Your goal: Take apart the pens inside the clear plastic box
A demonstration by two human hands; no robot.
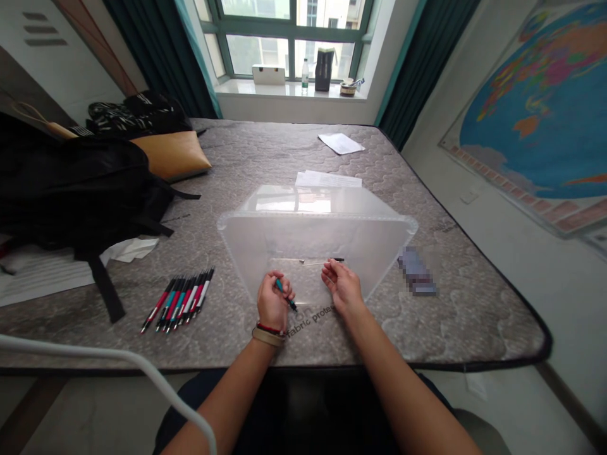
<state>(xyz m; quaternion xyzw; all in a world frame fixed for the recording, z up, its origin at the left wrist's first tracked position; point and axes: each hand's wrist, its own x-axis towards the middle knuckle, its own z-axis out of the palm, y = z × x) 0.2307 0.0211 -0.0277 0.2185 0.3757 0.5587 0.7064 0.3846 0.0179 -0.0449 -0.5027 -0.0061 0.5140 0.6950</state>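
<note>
My left hand (274, 302) is closed around a teal pen barrel (286, 294) whose dark end points down toward the front. My right hand (342, 285) has its thumb and fingers pinched at the end of a thin pale rod (313, 263) that looks like a pen refill. A small dark part (337, 259) shows just behind those fingertips; whether it is touched is hard to tell. Both hands are at the open mouth of a clear plastic box (246, 237) lying on its side. Another thin pale stick (284, 259) lies inside it.
Several red, teal and white pens (183, 300) lie in a row at left. A black backpack (80, 196) and yellow cushion (173, 155) are beyond them. A blurred phone-like object (417, 272) is right of the box. Papers (341, 143) lie behind; a white cable (118, 355) crosses front left.
</note>
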